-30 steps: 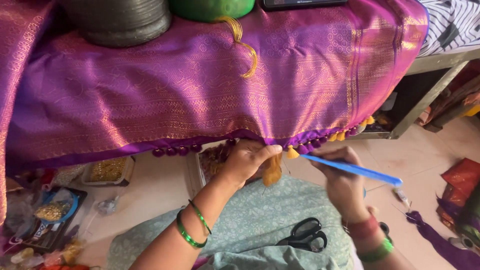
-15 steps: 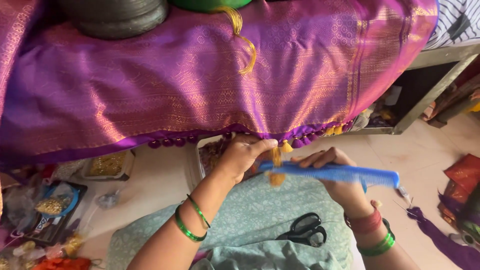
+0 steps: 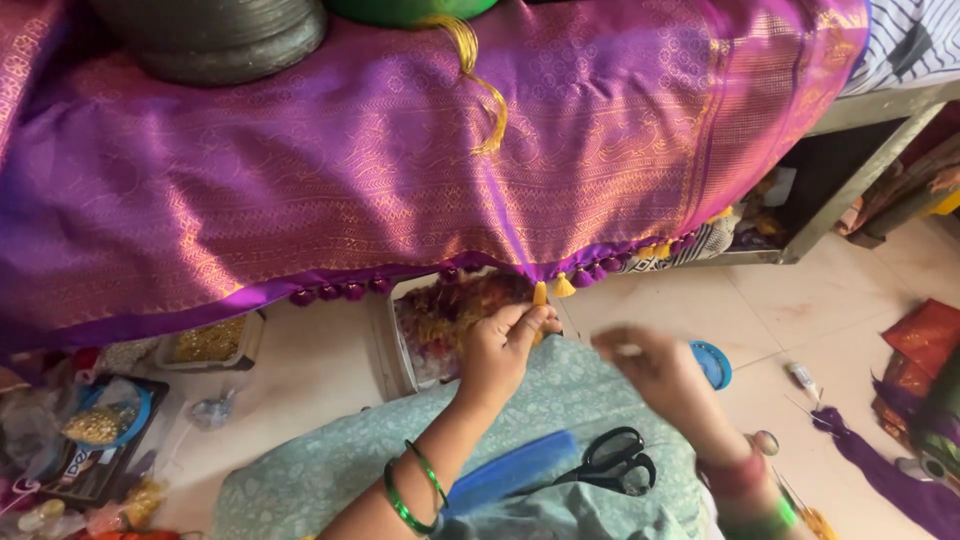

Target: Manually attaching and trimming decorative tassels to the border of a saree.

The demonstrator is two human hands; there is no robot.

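A purple and gold silk cloth (image 3: 400, 170) hangs over a table edge, its hem lined with purple and yellow tassels (image 3: 565, 285). My left hand (image 3: 505, 345) pinches one yellow tassel (image 3: 540, 296) at the hem. My right hand (image 3: 655, 375) is blurred, just right of it, above my lap; what it holds I cannot tell. A blue comb (image 3: 510, 472) lies on my lap beside black scissors (image 3: 610, 462). Loose gold thread (image 3: 480, 75) trails over the cloth's top.
A dark round pot (image 3: 225, 35) and a green vessel (image 3: 410, 8) weigh the cloth down. On the floor stand a tray of thread scraps (image 3: 450, 315), small boxes of beads (image 3: 205, 340), a blue lid (image 3: 712, 362) and red and purple fabric (image 3: 920, 370) at right.
The blue comb has left my right hand and now lies on my lap. My right hand has moved down and away. My left hand still grips the tassel.
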